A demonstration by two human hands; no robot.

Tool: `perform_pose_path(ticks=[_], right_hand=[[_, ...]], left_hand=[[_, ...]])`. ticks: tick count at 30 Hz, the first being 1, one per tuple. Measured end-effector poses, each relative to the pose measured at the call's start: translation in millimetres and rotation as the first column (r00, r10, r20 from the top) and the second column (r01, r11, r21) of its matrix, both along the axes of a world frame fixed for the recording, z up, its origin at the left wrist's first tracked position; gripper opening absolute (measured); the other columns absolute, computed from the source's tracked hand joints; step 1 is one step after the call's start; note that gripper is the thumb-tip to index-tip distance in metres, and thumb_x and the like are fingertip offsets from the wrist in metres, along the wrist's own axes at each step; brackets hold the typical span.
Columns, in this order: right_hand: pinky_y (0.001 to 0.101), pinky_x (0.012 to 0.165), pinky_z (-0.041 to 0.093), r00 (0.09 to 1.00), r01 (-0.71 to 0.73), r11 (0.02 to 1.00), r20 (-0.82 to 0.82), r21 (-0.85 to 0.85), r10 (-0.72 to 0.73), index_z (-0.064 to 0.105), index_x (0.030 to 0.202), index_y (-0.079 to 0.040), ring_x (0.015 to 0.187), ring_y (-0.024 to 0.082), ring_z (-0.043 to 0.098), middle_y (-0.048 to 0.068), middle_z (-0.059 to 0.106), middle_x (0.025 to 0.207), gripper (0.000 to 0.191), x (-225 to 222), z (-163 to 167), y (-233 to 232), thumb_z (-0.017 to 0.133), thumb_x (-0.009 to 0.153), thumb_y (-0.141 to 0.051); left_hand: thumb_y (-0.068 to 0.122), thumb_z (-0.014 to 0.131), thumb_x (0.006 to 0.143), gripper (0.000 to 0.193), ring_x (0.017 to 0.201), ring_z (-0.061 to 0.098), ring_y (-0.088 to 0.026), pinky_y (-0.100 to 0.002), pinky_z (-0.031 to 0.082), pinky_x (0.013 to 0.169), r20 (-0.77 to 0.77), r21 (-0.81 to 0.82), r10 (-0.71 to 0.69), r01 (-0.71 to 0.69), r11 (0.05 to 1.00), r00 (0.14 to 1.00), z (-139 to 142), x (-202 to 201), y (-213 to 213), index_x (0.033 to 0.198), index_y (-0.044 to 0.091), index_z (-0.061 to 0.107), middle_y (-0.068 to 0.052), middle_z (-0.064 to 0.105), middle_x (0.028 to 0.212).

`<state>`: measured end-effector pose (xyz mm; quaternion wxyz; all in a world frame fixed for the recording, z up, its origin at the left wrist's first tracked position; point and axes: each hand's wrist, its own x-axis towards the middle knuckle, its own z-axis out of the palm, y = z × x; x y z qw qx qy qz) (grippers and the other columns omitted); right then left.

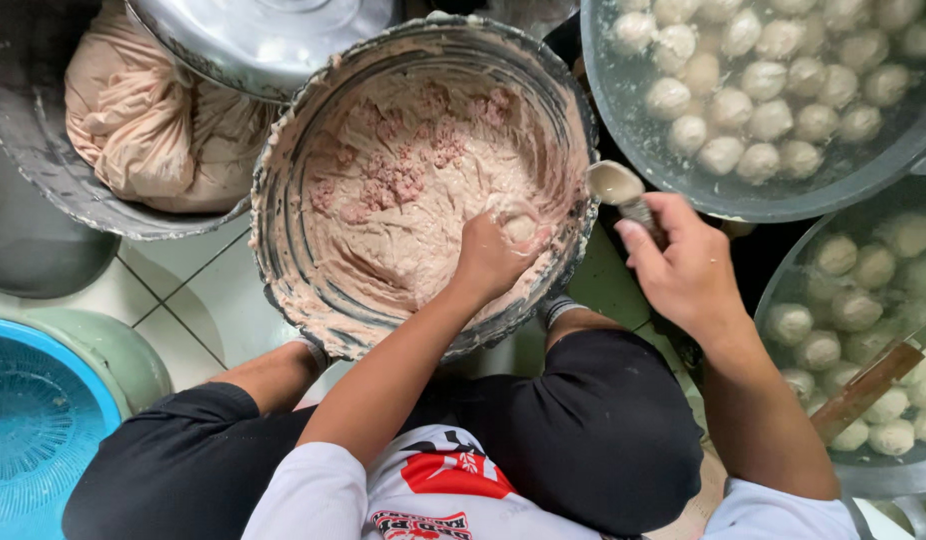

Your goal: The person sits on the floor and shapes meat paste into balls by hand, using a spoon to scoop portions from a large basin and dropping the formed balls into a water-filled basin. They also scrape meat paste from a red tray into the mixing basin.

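While squeezed shut around a lump of pinkish meat paste, the left hand sat inside one large round basin, low and right of its middle, with a smooth ball of paste bulging out at the top of the fist. Gripped in the right hand, fingers closed about the handle: one spoon, bowl coated in paste and lying just above the basin's right rim, close beside the fist. Counted around the basin: two wide pots of water, one at upper right and one at right, each crowded with pale meatballs — roughly thirty in the upper one and perhaps twenty in the other, though edges of both cut off, so no firm count. Laid across the right-hand pot, one wooden stick. At upper left, one grey tub holding a bulging pinkish bag, partly covered by one shiny metal lid. At lower left, one blue strainer nested in a pale green bucket. Below, white floor tiles. On the white shirt at bottom, a red and black printed patch, mostly out of view.
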<state>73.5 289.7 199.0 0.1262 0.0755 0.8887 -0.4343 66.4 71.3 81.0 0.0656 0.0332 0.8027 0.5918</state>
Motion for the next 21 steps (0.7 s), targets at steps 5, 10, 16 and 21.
perform_pose_path(ticks=[5, 10, 16, 21], right_hand=[[0.0342, 0.074, 0.055, 0.947, -0.308, 0.951, -0.106, -0.017, 0.305, 0.046, 0.151, -0.002, 0.08, 0.023, 0.07, 0.017, 0.073, 0.097, 0.056, 2.9, -6.8, -19.9, 0.059, 0.096, -0.005], [0.0369, 0.083, 0.056, 0.899, -0.437, 0.892, -0.013, -0.115, 0.438, 0.043, 0.155, -0.004, 0.094, 0.027, 0.074, 0.019, 0.075, 0.103, 0.062, -4.7, -19.3, -22.1, 0.058, 0.094, -0.004], [0.0363, 0.078, 0.057, 0.909, -0.414, 0.901, -0.01, -0.13, 0.416, 0.055, 0.146, -0.013, 0.085, 0.027, 0.077, 0.02, 0.073, 0.108, 0.053, -10.7, -25.3, -24.9, 0.063, 0.094, -0.01], [0.0427, 0.08, 0.055, 0.944, -0.25, 0.959, -0.188, 0.134, 0.272, 0.061, 0.142, -0.012, 0.089, 0.035, 0.07, 0.02, 0.07, 0.103, 0.042, -19.2, -19.7, -4.2, 0.063, 0.1, -0.011]], left_hand=[[0.023, 0.082, 0.079, 0.028, 0.076, 0.074, -0.031, -0.041, 0.059, 0.069, -0.078, -0.068, 0.066, -0.072, 0.995, 0.995, 7.6, 2.4, 4.1, 0.098, 0.006, 0.071, -0.013, 0.073, 0.085], [0.02, 0.079, 0.079, 0.021, 0.082, 0.073, -0.037, -0.045, 0.059, 0.07, 0.027, -0.26, -0.03, 0.036, 0.965, 0.999, 9.0, -2.8, 4.8, 0.095, 0.008, 0.075, -0.019, 0.074, 0.087], [0.032, 0.081, 0.081, 0.032, 0.079, 0.07, -0.043, -0.051, 0.055, 0.071, 0.176, -0.443, -0.09, 0.161, 0.882, 0.98, -10.2, 12.9, -15.3, 0.096, 0.005, 0.072, -0.021, 0.072, 0.082], [0.046, 0.074, 0.083, 0.047, 0.078, 0.071, -0.041, -0.047, 0.058, 0.071, 0.109, -0.303, -0.142, 0.169, 0.938, 0.984, -31.1, 30.5, -43.8, 0.105, 0.004, 0.071, -0.02, 0.072, 0.083]])
